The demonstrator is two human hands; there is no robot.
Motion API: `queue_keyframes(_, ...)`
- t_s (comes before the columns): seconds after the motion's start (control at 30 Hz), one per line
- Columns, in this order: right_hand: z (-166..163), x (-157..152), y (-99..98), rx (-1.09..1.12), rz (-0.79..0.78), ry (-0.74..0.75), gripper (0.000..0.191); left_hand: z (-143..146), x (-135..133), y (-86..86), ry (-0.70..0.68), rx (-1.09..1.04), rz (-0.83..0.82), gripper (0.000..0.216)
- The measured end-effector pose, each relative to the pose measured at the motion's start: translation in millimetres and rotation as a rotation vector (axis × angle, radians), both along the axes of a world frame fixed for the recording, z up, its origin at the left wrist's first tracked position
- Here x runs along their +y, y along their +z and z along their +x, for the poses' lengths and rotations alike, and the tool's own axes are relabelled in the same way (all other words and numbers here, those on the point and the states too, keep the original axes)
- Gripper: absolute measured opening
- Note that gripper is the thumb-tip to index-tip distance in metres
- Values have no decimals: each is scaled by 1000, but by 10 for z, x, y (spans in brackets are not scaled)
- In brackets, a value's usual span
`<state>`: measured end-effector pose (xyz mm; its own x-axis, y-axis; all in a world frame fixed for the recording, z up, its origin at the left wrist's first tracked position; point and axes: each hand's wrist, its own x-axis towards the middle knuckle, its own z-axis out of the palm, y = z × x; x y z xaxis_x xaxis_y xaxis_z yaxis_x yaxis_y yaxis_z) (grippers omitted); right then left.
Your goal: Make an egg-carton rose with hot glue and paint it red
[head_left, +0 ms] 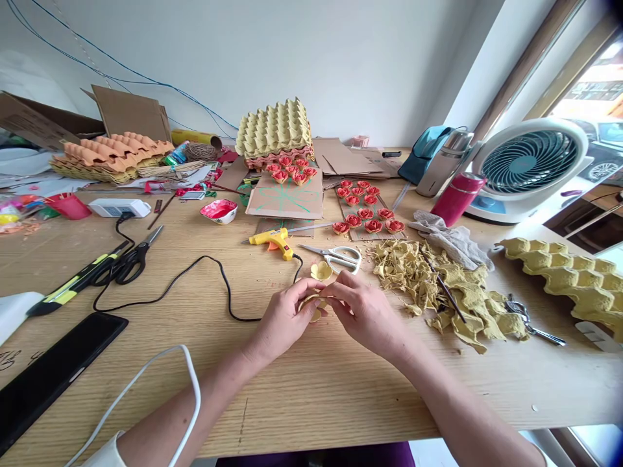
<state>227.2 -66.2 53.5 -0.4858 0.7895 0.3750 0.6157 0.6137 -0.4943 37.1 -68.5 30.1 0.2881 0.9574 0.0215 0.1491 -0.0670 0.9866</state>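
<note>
Near the middle of the wooden table, my left hand [287,318] and my right hand [363,308] meet over a small yellow egg-carton flower cup [316,315]. The fingers of both hands are closed on its edges and partly hide it. Just beyond them, a second yellow flower cup [321,270] sits on the table. White-handled scissors [335,257] lie behind that cup. A yellow hot glue gun [273,241] rests to their left, its black cord running off across the table.
Red paper flowers [373,226] stand on cardboard at the back, below stacked egg trays [273,130]. Torn yellow carton scraps [413,275] lie to the right, before a fan [533,159]. At left are black scissors [130,264], a power strip [120,207] and a dark phone-like slab [58,370].
</note>
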Motion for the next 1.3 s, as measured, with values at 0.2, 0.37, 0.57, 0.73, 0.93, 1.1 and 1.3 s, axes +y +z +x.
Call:
queue_keyframes(0.2,3,-5,5,-50,17,-13,22,-13,-3,49,-8,86,124,21)
queue_keyframes(0.37,12,-8,3,-91,40,-34,23,-8,4,55,-9,65,163,20)
queue_keyframes(0.57,21,7,-7,-84,37,-23,27,5,9,26,24,-9,116,26)
queue_keyframes(0.73,6,-14,11,-168,115,-33,25,-10,37,-26,13,-46,52,29)
queue_keyframes(0.93,10,-20,7,-167,185,-47,23,-6,37,12,10,-60,72,28)
queue_keyframes(1.1,9,9,-3,-102,150,-61,22,14,14,50,50,-20,165,25)
queue_keyframes(1.3,14,13,-22,-65,121,-36,21,-16,28,-1,35,40,191,23)
